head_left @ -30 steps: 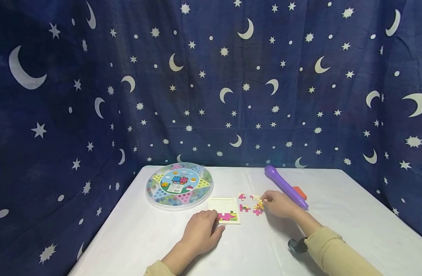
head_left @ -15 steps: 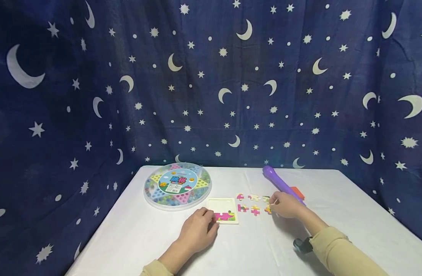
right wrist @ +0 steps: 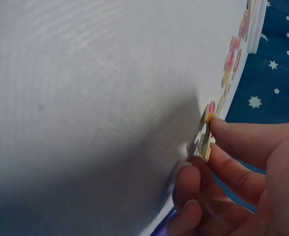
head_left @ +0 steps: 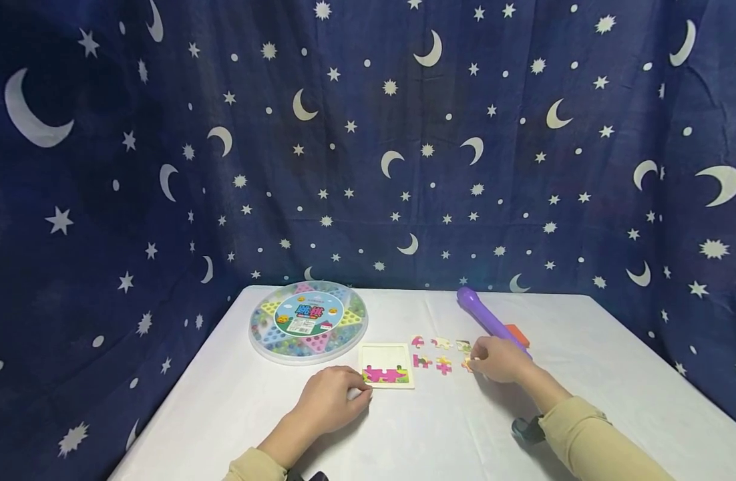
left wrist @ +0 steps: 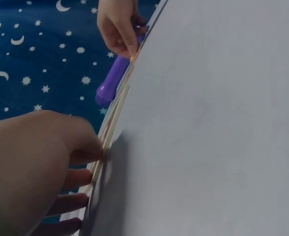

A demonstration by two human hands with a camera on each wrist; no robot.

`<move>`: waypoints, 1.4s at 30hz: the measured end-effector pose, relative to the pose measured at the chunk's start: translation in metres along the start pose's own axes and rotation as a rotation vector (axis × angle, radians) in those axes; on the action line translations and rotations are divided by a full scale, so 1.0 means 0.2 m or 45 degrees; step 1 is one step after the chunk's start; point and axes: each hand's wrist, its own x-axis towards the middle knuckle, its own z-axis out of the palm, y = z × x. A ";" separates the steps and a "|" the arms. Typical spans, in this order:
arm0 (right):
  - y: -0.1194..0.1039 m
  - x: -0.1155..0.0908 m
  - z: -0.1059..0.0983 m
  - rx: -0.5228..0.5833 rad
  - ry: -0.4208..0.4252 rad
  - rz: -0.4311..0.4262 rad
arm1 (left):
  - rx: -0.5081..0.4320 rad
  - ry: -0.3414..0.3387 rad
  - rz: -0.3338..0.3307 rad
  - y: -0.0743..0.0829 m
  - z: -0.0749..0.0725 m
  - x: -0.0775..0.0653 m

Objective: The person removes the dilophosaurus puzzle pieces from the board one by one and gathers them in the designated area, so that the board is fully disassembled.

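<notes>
A pale square puzzle frame [head_left: 403, 385] has pink and green pieces fitted along its near side. At its lower left corner is my left hand [head_left: 332, 399], fingers loosely bent and thumb near the frame's edge, as the left wrist view also shows. Several loose pieces lie in two rows right of the frame, among them a pink and yellow piece [head_left: 443, 365]. My right hand [head_left: 500, 359] is at the right end of these rows. In the right wrist view its thumb and fingertip pinch a puzzle piece [right wrist: 207, 133], partly hidden by the fingers.
A round Chinese checkers box [head_left: 310, 344] with a clear lid stands at the back left of the white table [head_left: 428, 434]. Behind my right hand lie a purple microphone-shaped stick [head_left: 485, 314] and an orange block [head_left: 518, 334]. A starry curtain [head_left: 368, 167] surrounds the table.
My right hand has moved a little right along the loose pieces, then stayed near the last one. My left hand has slid slightly left, uncovering more of the frame's lower left corner.
</notes>
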 end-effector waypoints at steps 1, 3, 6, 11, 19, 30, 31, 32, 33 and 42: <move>0.00 0.00 0.00 -0.002 0.007 -0.005 | -0.011 -0.018 0.005 -0.01 -0.01 0.00; 0.00 0.00 0.00 -0.007 0.021 -0.028 | -0.031 -0.051 0.022 -0.02 -0.02 0.00; 0.00 -0.01 0.00 -0.019 0.042 -0.058 | -0.055 -0.081 0.051 -0.03 -0.03 -0.01; -0.05 0.00 0.00 -0.025 0.086 -0.087 | -0.123 -0.128 0.049 -0.05 -0.03 -0.05; -0.32 0.05 0.06 0.070 0.018 -0.181 | -0.142 -0.212 0.057 -0.06 -0.03 -0.07; -0.67 0.09 0.19 0.123 -0.118 -0.526 | -0.077 -0.219 0.083 -0.05 -0.04 -0.07; -0.68 0.10 0.20 0.128 -0.127 -0.545 | -0.072 -0.217 0.090 -0.05 -0.04 -0.07; -0.69 0.10 0.21 0.128 -0.132 -0.564 | -0.067 -0.216 0.095 -0.05 -0.04 -0.07; -0.70 0.10 0.22 0.131 -0.142 -0.574 | -0.061 -0.216 0.099 -0.05 -0.03 -0.07; -0.72 0.10 0.29 0.120 -0.141 -0.641 | -0.040 -0.208 0.093 -0.05 -0.04 -0.08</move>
